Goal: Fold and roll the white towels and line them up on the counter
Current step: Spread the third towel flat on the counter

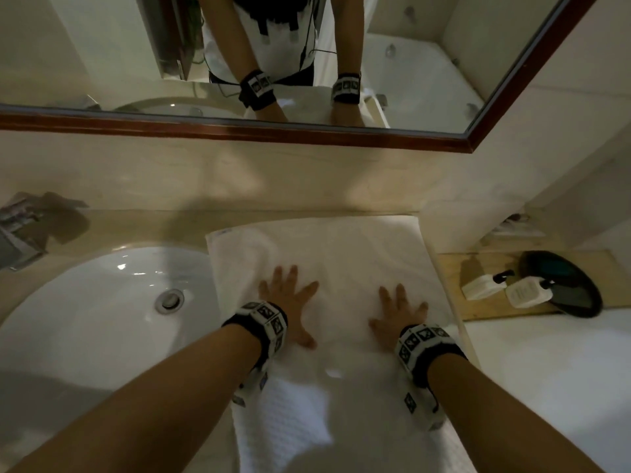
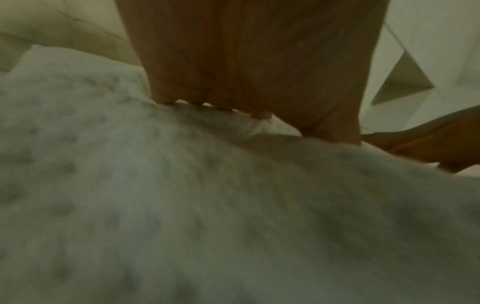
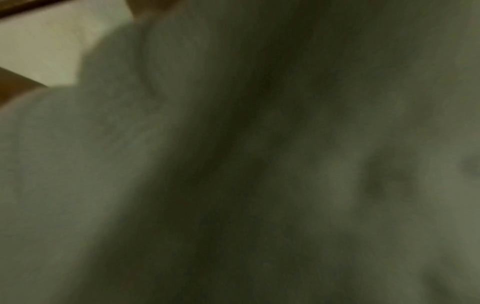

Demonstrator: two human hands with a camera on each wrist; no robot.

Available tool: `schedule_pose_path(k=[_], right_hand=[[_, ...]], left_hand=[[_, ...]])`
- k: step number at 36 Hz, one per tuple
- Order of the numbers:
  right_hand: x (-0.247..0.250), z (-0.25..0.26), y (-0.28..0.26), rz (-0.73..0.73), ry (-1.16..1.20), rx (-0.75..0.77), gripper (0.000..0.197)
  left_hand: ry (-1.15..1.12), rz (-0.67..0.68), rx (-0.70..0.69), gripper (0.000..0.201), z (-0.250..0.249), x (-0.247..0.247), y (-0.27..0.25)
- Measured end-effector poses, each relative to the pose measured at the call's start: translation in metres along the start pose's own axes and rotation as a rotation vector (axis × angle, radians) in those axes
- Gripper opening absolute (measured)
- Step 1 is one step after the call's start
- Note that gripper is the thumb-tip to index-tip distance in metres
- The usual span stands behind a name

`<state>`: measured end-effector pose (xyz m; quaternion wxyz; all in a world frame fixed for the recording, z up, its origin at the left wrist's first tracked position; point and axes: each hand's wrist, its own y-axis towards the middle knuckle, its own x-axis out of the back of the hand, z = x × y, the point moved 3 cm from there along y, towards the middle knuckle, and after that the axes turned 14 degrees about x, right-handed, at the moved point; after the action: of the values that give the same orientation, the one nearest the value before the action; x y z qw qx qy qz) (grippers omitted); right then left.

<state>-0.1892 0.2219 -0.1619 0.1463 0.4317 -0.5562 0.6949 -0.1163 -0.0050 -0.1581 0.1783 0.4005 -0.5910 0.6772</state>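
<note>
Open towel (image 1: 324, 247) is left ahead of both hands up to the back wall (image 1: 273, 179). Left of the left hand (image 1: 290, 298), passage is bounded by the sink (image 1: 102, 302). Right of the right hand (image 1: 399, 310), bottles (image 1: 505, 290) and a dark tray (image 1: 580, 302) are set near.

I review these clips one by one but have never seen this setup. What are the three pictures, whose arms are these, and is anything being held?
No machine here: a person wears three cameras. The big picture is from the head, looking down; the two blurry ones are from the wrists, in the black-and-white patterned bands. The left hand and right hand lie flat, fingers spread, pressing a white towel spread on the counter beside the sink. Nothing is in a grip. The left wrist view shows fingers on the towel; the right shows mostly cloth. To the right lie two small bottles by a dark tray; the mirror reflects the arms.
</note>
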Motion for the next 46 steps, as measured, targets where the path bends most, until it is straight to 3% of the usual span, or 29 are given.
schedule_pose_path(k=[5,11,18,25,31,36,39,46], right_hand=[[-0.008,-0.008,0.01,0.022,0.02,-0.037,0.082],[-0.008,-0.02,0.03,0.044,0.084,-0.03,0.09],[-0.002,-0.044,0.026,-0.012,0.057,0.123,0.082],[0.001,-0.071,0.012,-0.041,0.019,0.284,0.078],[0.005,-0.054,-0.013,-0.047,0.057,0.251,0.063],[0.009,-0.033,-0.046,-0.144,0.08,0.294,0.038],[0.002,-0.03,-0.067,-0.163,0.105,0.281,0.039],[-0.033,-0.019,-0.107,-0.253,0.0,0.204,0.063]], left_hand=[[0.038,0.055,0.004,0.125,-0.004,0.028,0.015],[0.056,0.032,0.115,0.118,-0.018,0.04,0.025],[0.012,-0.107,0.221,0.094,-0.04,0.041,0.008],[-0.219,-0.148,0.349,0.081,-0.061,0.008,-0.031],[-0.414,-0.185,0.244,0.074,-0.083,-0.015,-0.065],[-0.395,-0.238,0.167,0.078,-0.082,-0.026,-0.092],[-0.449,-0.241,0.126,0.078,-0.079,-0.036,-0.109],[-0.425,-0.241,0.089,0.077,-0.079,-0.073,-0.144]])
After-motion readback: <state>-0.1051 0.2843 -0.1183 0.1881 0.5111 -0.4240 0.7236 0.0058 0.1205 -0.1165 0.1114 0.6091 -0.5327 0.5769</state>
